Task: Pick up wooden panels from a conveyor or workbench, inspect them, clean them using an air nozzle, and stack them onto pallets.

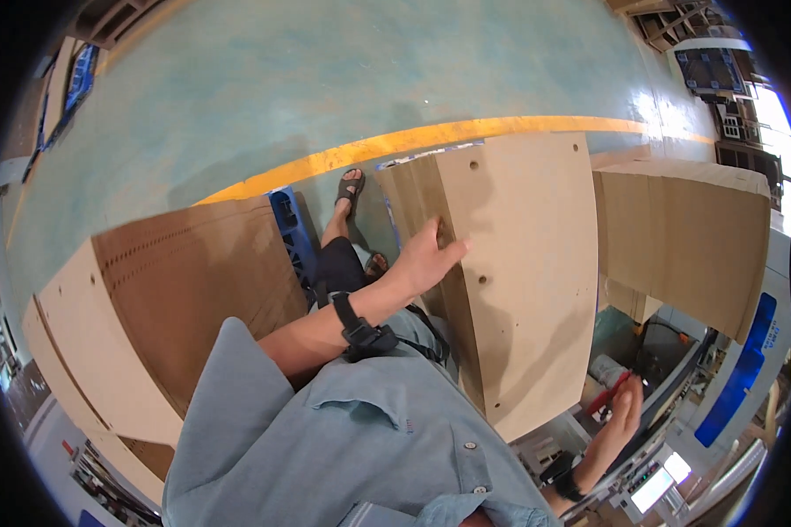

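A pale wooden panel (536, 263) with small drilled holes lies on top of a stack in front of me. The stack's brown layered side (422, 198) faces left. My left hand (429, 259) is closed over the panel's left edge, with the thumb on the top face and the fingers down the side. A black strap circles that wrist. Off the panel's lower right side is my right hand (620, 415), with its fingers stretched out. It is close to a red object (608, 395) whose kind I cannot make out.
A second stack of brown and pale boards (198, 272) stands to my left, beside a blue pallet (290, 233). At the right stands a brown cardboard box (685, 233). A yellow line (351, 154) crosses the green floor. Machinery with a lit screen (662, 483) is at the lower right.
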### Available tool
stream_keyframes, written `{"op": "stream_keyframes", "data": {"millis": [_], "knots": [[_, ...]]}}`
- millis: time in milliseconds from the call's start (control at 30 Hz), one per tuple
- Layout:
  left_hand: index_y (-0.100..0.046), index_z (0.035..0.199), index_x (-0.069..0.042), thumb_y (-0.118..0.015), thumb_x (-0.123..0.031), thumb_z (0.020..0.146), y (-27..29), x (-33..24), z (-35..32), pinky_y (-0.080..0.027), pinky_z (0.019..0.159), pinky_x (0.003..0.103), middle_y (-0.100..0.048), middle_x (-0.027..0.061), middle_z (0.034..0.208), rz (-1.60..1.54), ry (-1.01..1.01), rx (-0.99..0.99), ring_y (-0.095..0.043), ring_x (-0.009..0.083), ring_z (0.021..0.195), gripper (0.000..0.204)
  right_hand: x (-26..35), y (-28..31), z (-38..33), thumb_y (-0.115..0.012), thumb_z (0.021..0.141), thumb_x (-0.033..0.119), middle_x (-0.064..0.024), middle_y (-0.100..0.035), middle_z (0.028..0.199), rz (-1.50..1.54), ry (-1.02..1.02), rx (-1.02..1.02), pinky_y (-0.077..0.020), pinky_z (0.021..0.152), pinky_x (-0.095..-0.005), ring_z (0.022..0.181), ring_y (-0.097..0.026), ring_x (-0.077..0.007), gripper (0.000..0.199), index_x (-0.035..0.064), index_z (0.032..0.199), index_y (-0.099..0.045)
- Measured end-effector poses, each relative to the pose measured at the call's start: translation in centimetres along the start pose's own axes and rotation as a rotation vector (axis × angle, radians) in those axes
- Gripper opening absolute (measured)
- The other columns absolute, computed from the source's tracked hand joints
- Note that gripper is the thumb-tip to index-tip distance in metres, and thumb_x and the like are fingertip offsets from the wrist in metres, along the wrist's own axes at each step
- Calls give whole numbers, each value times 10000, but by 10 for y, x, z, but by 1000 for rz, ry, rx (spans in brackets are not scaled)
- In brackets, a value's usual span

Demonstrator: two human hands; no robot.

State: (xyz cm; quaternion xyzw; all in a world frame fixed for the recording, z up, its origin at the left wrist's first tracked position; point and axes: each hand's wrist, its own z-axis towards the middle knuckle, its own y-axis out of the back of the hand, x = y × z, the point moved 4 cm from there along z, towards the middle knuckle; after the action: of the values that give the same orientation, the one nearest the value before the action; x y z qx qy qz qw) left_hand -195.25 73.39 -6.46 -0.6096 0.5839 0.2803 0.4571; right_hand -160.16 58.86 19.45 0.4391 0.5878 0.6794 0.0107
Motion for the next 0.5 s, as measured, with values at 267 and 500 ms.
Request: {"op": "stream_keyframes", "data": {"millis": [267,500], "knots": [[-622,817,62,-612,-665,850,55,-40,49,-519,711,485,-659,270,802,622,46,459,-660,422,811,728,158,-208,203,-494,1037,346,-245,-569,1363,-408,417,279,-409,1051,-335,1272,-546,-286,544,-56,1404,-480],[-630,679,50,-567,-646,890,59,-41,65,-515,608,485,-639,247,682,601,92,436,-652,419,682,731,152,-321,290,-399,1034,529,-78,-609,771,-355,109,597,-439,693,-297,733,-573,-168,625,-40,880,-610]]}}
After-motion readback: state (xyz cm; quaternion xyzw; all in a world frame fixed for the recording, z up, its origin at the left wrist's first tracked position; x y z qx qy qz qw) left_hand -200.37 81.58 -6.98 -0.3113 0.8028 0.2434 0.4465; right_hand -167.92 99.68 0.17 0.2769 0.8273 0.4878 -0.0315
